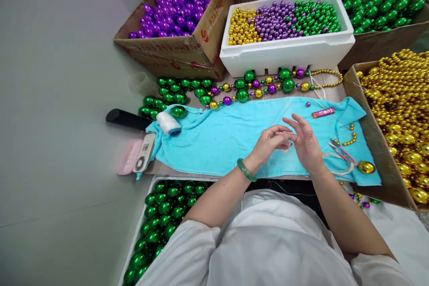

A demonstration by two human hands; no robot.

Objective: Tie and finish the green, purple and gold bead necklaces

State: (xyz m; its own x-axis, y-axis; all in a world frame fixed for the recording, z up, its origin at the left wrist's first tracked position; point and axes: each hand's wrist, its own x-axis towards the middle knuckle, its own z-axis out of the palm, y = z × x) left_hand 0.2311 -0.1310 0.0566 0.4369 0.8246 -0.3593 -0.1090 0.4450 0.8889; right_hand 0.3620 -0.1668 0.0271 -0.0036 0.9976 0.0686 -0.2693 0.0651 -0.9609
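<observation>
Over the turquoise towel (pixel 214 143), my two hands meet at the fingertips. My left hand (pixel 268 144), below a green bangle (pixel 246 170), is closed in a pinch; whatever lies between its fingers is too fine to make out. My right hand (pixel 306 145) has its upper fingers stretched and spread, with the thumb side touching the left fingertips. A thin white thread (pixel 288 193) runs below the hands near my lap. Right of them lie small scissors (pixel 343 151), a coil of white cord (pixel 338 165), a short gold bead strand (pixel 351 138) and a pink packet (pixel 323 112).
A white thread spool (pixel 168 124) stands at the towel's left end. Behind lies a bead necklace (pixel 242 95), before a white foam box (pixel 284 51) of small beads. Cartons of purple beads (pixel 177 11) and gold beads (pixel 402 111) flank the work area. Large green beads (pixel 164 208) sit lower left.
</observation>
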